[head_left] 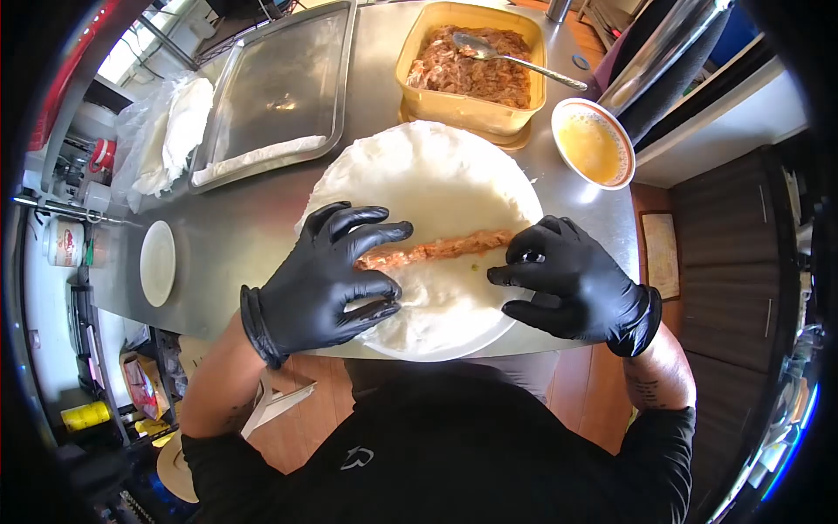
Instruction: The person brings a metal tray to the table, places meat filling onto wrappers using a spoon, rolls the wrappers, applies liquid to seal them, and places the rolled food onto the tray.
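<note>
Handling a round white sheet [428, 166], thin dough by the look, with both gloved hands at the near side of the desk [223, 223]. Would call the filling laid for this piece: see a meat strip [436, 250] running crosswise on the sheet, between the left hand [327, 275] and the right hand [576, 284]. Have left fingers bent and spread at the strip's left end, thumb and index close together at the sheet. Have right fingers curled at the other end, thumb a bit apart from index. Can't confirm a pinch on either side; can't see under the fingertips. Can see the strip bare on top, so would judge covering it as not yet done. Can't read a fold into the wrinkled near part with confidence. Count one white roll [262, 159] on the metal tray [284, 83], along its near rim; would take that as a finished piece. Judge plenty of stock left: see meat filling [463, 80] in the yellow tub [458, 106], spoon [524, 63] laid across, plus folded white material [182, 131] partly in plastic beside the tray. Note also a bowl [594, 144] of yellow liquid near the tub.
</note>
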Demonstrator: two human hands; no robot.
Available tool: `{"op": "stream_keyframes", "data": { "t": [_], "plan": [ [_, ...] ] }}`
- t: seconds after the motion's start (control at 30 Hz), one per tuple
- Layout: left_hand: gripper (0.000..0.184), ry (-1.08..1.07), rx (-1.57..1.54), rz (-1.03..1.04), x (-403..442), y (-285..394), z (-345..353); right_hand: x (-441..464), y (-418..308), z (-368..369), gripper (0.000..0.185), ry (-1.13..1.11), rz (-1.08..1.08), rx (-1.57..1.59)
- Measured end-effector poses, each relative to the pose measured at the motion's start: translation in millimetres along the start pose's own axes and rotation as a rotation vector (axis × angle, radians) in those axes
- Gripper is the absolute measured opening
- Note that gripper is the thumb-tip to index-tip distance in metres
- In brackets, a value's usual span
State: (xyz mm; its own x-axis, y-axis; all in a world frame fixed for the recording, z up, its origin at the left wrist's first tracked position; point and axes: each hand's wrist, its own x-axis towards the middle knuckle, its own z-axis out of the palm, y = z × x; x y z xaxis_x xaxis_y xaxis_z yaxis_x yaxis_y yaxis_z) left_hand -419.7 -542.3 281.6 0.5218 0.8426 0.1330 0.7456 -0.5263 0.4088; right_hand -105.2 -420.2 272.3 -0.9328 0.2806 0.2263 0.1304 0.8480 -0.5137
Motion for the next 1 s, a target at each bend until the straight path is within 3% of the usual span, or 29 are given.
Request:
{"op": "stream_keyframes", "data": {
  "t": [0.17,0.3,0.4,0.43,0.53,0.77,0.87,1.0],
  "plan": [
    [0.014,0.073,-0.112,-0.054,5.1,-8.7,1.1,9.6,-15.9,7.0,0.044,0.052,0.019,-0.059],
    [0.015,0.114,-0.270,-0.093,7.2,-12.1,-0.9,21.6,-26.5,22.5,0.043,0.180,0.036,-0.180],
    [0.018,0.151,-0.328,-0.162,3.4,-10.5,2.0,26.7,-26.5,29.3,0.027,0.225,0.027,-0.236],
    [0.040,0.127,-0.237,-0.126,-0.7,-11.3,1.8,26.9,-25.7,30.3,0.020,0.246,0.034,-0.198],
    [0.082,0.154,0.008,-0.137,6.1,16.9,11.3,28.5,-24.5,29.5,0.014,0.289,0.032,-0.139],
    [0.060,0.255,0.153,-0.158,8.5,31.6,26.3,26.0,-20.1,25.6,0.012,0.270,0.052,-0.047],
    [0.034,0.278,0.134,-0.153,0.1,25.7,23.8,19.2,-18.4,20.4,0.021,0.174,0.040,-0.061],
    [0.033,0.243,0.047,-0.093,-5.2,18.4,27.6,15.9,-14.7,21.1,0.030,0.116,0.018,-0.091]
  ]
}}
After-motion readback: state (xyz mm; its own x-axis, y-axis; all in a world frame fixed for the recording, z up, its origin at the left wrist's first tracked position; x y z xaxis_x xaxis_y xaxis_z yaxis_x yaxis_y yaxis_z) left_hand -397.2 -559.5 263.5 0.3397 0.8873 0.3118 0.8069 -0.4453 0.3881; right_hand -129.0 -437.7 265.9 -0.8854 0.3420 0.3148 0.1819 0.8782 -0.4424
